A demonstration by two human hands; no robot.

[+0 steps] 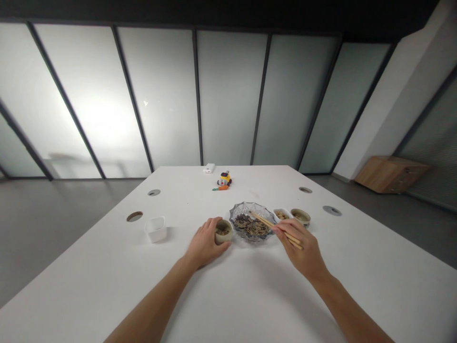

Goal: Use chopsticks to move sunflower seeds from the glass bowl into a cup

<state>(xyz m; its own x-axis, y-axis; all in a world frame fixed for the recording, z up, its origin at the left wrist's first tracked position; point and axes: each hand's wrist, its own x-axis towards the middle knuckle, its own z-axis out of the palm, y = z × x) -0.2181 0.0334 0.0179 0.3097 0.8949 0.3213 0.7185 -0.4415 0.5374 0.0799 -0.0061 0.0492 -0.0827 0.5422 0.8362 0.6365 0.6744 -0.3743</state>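
Two bare hands rest on the white table (250,295). The left hand (203,245) curls its fingers around a small round cup (223,230) holding dark bits. The right hand (302,250) pinches a pair of chopsticks (274,226), whose tips reach over a glass bowl (252,221) of dark seeds just beside the cup. Two small dishes (292,216) sit right of the bowl, a white tub (156,228) off to the left. Farther back lie a toy (224,179) and a white box (209,168).
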